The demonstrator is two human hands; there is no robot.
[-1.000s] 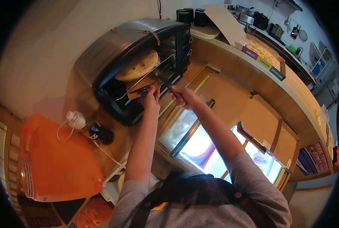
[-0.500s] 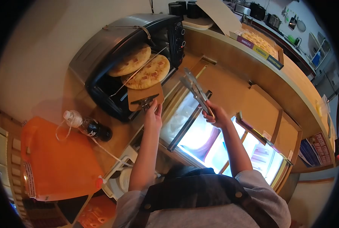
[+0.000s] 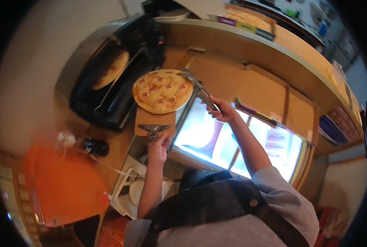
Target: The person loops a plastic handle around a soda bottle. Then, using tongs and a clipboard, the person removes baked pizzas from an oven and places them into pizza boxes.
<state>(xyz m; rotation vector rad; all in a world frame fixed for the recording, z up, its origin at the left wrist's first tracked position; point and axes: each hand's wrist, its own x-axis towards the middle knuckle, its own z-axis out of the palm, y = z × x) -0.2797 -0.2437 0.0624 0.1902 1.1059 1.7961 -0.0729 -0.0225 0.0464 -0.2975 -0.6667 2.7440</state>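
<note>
A round pizza [image 3: 162, 91] with square pink toppings lies on a brown clipboard [image 3: 155, 119], outside the oven. My left hand [image 3: 158, 149] is closed on the clipboard at its metal clip. In my right hand [image 3: 220, 110] are metal tongs [image 3: 204, 92], whose tips touch or nearly touch the pizza's upper right edge. Another pizza [image 3: 112, 71] sits inside the open black toaster oven [image 3: 78, 84] at the left.
An orange jug [image 3: 66, 185] and a dark bottle [image 3: 95, 146] stand at lower left. Below my right hand is a brightly lit glass-topped case [image 3: 204, 136]. A box of food [image 3: 247, 18] rests on the curved counter [image 3: 290, 47].
The clipboard and pizza have come out of the oven and moved right. The tongs, apart from the pizza half a second ago, are now at its edge. The head view has shifted.
</note>
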